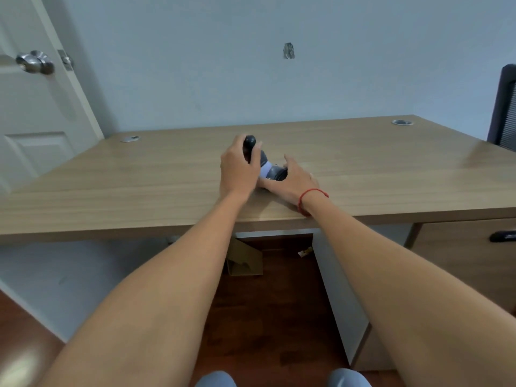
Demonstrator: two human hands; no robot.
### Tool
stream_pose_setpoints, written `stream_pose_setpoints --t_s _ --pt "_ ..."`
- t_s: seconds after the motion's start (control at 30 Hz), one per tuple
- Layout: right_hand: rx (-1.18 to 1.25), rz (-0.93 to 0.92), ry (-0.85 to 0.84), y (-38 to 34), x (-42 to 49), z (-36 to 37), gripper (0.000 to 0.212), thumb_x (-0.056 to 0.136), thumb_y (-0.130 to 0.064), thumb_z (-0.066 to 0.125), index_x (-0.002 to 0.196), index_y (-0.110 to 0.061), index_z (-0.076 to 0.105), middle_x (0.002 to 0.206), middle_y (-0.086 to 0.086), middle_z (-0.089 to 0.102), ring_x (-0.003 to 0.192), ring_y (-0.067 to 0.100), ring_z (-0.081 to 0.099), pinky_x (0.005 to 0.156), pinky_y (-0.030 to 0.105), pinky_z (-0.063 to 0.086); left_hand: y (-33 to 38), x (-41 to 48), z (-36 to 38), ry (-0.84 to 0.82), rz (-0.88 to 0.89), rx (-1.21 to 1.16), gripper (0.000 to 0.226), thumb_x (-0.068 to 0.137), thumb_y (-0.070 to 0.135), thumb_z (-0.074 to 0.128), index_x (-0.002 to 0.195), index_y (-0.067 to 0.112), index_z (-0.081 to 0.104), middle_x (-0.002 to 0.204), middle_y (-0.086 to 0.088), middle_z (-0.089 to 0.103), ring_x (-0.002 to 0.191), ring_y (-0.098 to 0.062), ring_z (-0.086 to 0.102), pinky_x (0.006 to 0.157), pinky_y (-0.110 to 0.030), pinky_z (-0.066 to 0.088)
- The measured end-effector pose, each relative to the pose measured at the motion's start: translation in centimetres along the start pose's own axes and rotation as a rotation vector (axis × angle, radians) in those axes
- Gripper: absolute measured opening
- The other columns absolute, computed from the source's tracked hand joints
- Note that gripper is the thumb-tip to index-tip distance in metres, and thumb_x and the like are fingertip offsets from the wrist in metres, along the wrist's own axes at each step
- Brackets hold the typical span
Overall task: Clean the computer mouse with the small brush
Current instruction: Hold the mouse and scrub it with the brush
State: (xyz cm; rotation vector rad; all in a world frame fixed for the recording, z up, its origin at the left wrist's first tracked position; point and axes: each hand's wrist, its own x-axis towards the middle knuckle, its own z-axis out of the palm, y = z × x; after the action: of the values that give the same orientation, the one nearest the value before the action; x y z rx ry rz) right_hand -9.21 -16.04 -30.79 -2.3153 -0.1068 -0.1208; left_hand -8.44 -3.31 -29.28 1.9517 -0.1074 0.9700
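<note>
On the wooden desk, near its front edge, my left hand is closed around the dark rounded handle of the small brush. The brush's pale lavender-grey head points down and to the right, and it meets the dark computer mouse. My right hand, with a red string at the wrist, cups the mouse from the right and holds it against the desk. The fingers hide most of the mouse.
Two round cable grommets sit at the desk's back corners, one on the left and one on the right. A white door with a metal knob is at the left. A dark chair stands at the right. A cardboard box lies under the desk.
</note>
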Motion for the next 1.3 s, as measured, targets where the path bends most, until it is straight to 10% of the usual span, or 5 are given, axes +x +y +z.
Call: stream_pose_setpoints --t_s 0.8,1.3 --pt "0.006 -0.056 -0.023 0.4 0.4 0.0 0.091 0.071 -0.066 0.063 0.147 -0.025 0.032 0.144 0.003 0.052 0.135 0.031 0.046 0.116 0.052 0.028 2.0 2.9 -0.4 -0.353 0.024 0.011 0.019 0.086 0.023 0.066 0.099 0.010 0.066 0.085 -0.015 0.071 0.083 -0.029 0.067 0.078 -0.036 0.053" --pt "0.103 0.014 -0.060 0.6 0.4 -0.1 0.112 0.062 -0.068 0.067 0.154 -0.027 0.017 0.155 0.001 0.041 0.146 0.034 0.030 0.117 0.052 0.028 1.8 2.0 -0.5 -0.258 0.039 0.012 0.014 0.084 0.024 0.068 0.093 0.013 0.066 0.079 -0.006 0.068 0.077 -0.024 0.066 0.076 -0.033 0.053"
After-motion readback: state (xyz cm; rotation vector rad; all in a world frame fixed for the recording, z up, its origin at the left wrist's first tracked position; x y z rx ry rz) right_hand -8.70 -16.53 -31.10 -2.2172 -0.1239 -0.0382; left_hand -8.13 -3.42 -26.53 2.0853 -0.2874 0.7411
